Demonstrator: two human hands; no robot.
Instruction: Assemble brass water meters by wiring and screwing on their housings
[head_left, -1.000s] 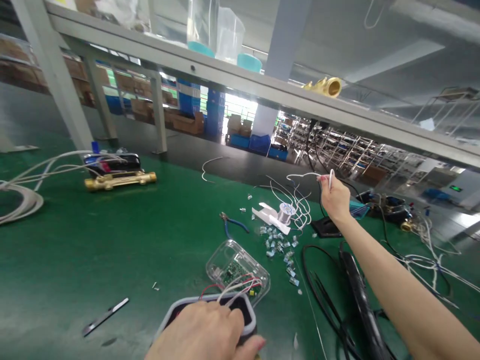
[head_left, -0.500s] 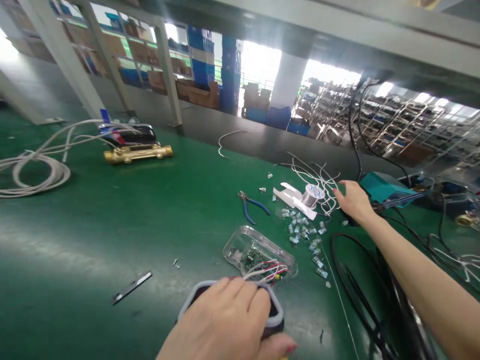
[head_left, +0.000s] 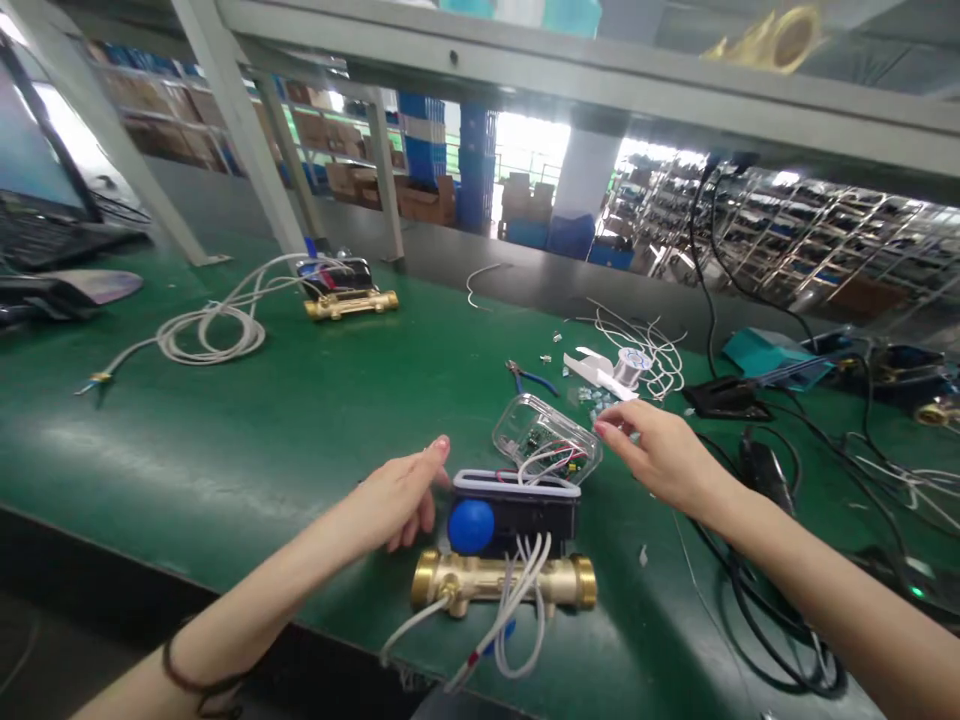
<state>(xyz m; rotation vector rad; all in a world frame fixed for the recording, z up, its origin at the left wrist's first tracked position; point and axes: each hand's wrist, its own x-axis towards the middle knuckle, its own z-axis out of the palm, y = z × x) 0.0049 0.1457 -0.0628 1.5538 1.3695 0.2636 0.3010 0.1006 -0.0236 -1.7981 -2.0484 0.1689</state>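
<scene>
Head view: the open left hand [head_left: 401,500] and open right hand [head_left: 667,465] grasp nothing. The left sits just beside a black, grey-rimmed meter housing [head_left: 517,510] mounted on a brass pipe body [head_left: 502,583]. The right hovers near a clear plastic cover [head_left: 547,437], probably kept close because thin red-and-white wires [head_left: 551,465] tether it to the housing.

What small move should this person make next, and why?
Probably the right hand should gently take the clear plastic cover: its fingertips are right beside it, and the cover sits just behind the black box, with thin wires running between them.
</scene>
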